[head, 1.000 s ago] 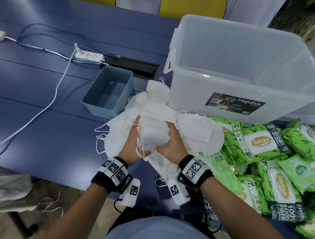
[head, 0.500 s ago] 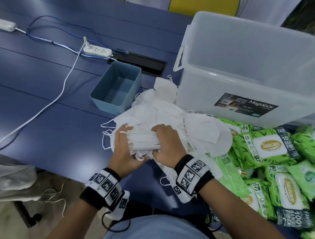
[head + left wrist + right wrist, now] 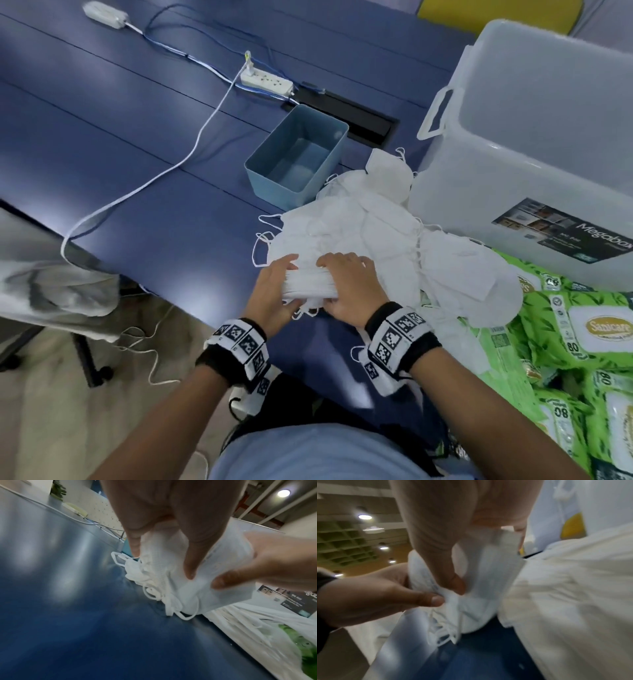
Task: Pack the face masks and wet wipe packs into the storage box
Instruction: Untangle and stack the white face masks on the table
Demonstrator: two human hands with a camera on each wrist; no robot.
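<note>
A stack of white face masks (image 3: 310, 284) lies edge-up near the table's front edge, squeezed between both hands. My left hand (image 3: 274, 291) grips its left end and my right hand (image 3: 349, 287) grips its right end, thumbs underneath. The wrist views show the same stack (image 3: 173, 577) (image 3: 471, 588) pinched by fingers and thumbs, ear loops dangling. A loose heap of white masks (image 3: 394, 226) spreads behind and to the right. The clear storage box (image 3: 534, 137) stands at the back right. Green wet wipe packs (image 3: 582, 335) lie in front of it.
A small blue-grey bin (image 3: 298, 157) stands just left of the mask heap. A white power strip (image 3: 267, 82) and its cables cross the blue table (image 3: 120, 154) at the back left. A black cable hatch (image 3: 346, 116) sits behind the bin. The table edge runs under my wrists.
Both hands have lowered the gathered stack toward the table and turned it on its edge. The head view has swung left, shifting the box to the right.
</note>
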